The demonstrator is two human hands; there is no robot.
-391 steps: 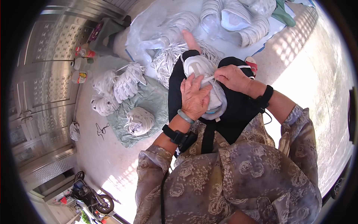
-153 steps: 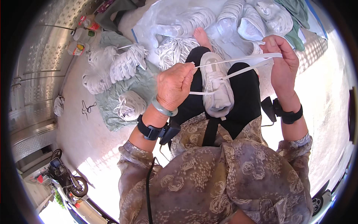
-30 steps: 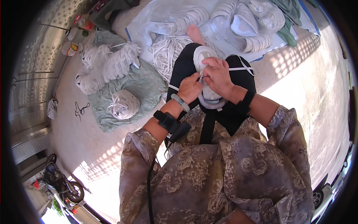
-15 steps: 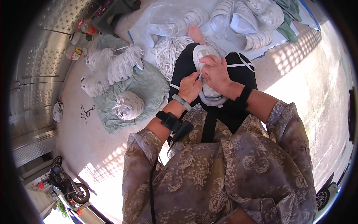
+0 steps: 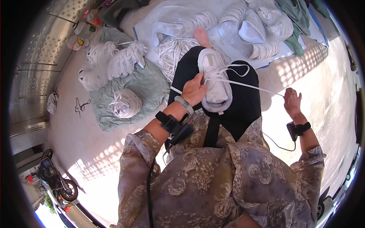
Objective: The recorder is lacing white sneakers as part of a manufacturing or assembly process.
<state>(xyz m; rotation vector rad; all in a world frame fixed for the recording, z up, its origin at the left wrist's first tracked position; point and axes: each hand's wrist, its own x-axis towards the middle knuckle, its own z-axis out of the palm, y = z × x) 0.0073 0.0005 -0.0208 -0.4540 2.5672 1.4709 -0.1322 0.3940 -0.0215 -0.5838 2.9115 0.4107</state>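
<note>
A white sneaker (image 5: 217, 93) rests on my black-covered lap, its toe pointing away from me. My left hand (image 5: 194, 91) is closed on the sneaker's left side, near the eyelets. Out to the right, my right hand (image 5: 292, 102) pinches a white shoelace (image 5: 262, 88), which runs taut from the eyelets to my fingers. A loose loop of lace (image 5: 241, 67) curls above the sneaker's right side. The left fingertips are partly hidden against the sneaker.
On a green cloth (image 5: 152, 87) at left stand a single white sneaker (image 5: 126, 103) and stacked rows of sneakers (image 5: 125, 60). Ahead are a heap of white laces (image 5: 173, 53) and more nested sneakers (image 5: 262, 45) on plastic sheeting. A black cord (image 5: 80, 105) lies on the floor.
My right hand has moved from the sneaker far out to the right, drawing the lace through and stretching it. My left hand has stayed at the sneaker's side.
</note>
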